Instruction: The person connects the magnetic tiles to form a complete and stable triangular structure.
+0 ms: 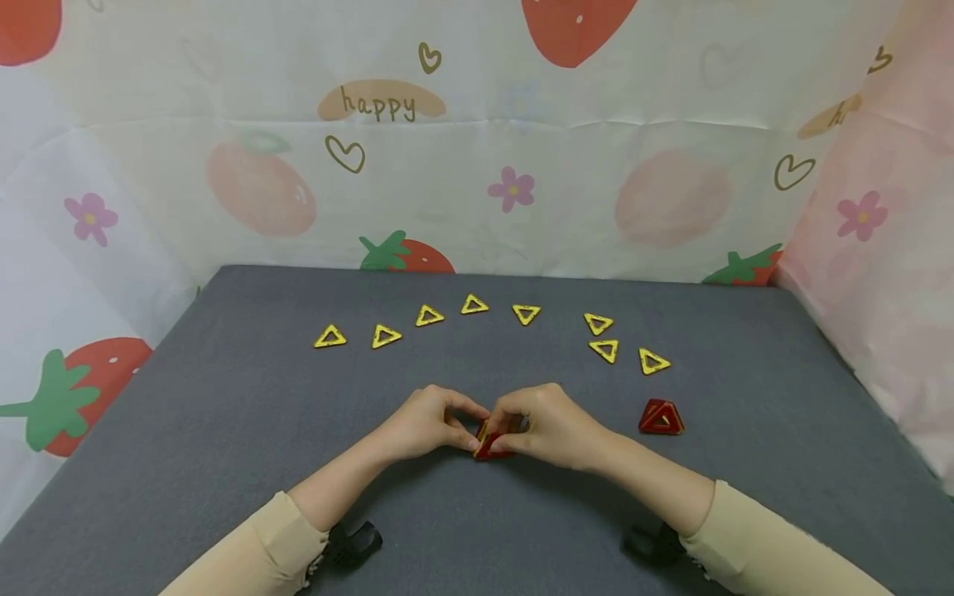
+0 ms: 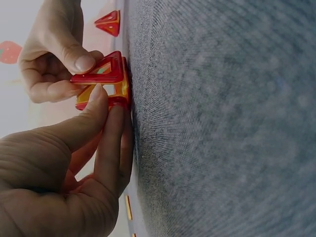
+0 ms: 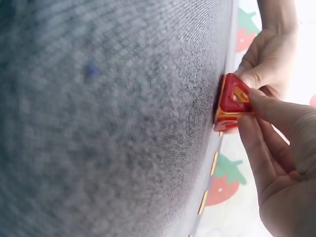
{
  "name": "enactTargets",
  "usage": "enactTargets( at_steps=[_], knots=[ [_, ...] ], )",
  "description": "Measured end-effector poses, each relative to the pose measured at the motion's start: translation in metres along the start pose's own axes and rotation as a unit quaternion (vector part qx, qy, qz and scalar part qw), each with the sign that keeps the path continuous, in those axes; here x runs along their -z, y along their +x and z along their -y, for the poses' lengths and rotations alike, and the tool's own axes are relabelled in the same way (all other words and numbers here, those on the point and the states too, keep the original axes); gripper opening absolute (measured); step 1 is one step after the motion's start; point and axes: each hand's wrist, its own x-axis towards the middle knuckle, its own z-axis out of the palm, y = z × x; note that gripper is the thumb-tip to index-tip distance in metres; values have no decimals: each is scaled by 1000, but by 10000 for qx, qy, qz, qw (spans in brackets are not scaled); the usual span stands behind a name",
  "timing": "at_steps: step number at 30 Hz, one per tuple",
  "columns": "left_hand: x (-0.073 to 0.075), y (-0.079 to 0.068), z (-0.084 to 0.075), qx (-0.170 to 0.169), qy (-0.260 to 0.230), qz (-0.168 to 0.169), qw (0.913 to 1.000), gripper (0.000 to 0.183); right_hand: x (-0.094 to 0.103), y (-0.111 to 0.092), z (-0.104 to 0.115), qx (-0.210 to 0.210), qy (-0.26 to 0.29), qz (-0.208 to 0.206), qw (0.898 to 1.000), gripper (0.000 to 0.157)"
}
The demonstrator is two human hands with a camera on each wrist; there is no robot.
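Note:
Both hands work together on a small hollow-centred pyramid of red and yellow triangular magnetic tiles (image 1: pixel 488 449), low over the grey cloth near the middle. My left hand (image 1: pixel 431 424) pinches its left side between thumb and fingers. On the other side, my right hand (image 1: pixel 553 428) pinches a red triangular tile (image 3: pixel 229 101) of the pyramid. In the left wrist view, red tiles (image 2: pixel 118 66) lean together over a yellow-orange one, and the left thumb and fingers hold the near corner. Fingertips hide part of the shape.
Several yellow triangular tiles (image 1: pixel 323 343) lie in a loose arc toward the back of the grey table (image 1: pixel 224 430). A finished-looking red pyramid (image 1: pixel 652 411) stands to the right of the hands. A fruit-printed curtain (image 1: pixel 462 157) closes off the back and sides.

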Motion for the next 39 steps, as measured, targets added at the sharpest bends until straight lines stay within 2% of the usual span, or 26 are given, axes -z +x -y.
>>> enactTargets(
  at_steps=[8, 15, 25, 29, 39],
  knots=[
    [1, 0, 2, -364, 305, -29, 9989, 29, -5, 1, -3, 203, -313, -240, 9990, 11],
    [1, 0, -1, -323, 288, -39, 9991, 28, -6, 1, -2, 175, -408, -320, 9985, 12],
    [0, 0, -1, -191, -51, 10, 9998, 30, -4, 1, -5, -507, 39, -225, 9985, 21],
    [-1, 0, 0, -94, -238, -36, 9997, 24, -1, 0, -7, -697, 255, -156, 9971, 22],
    [-5, -3, -7, -96, 166, -264, 9995, 22, 1, 0, -8, -932, 412, 52, 9948, 22]
  ],
)
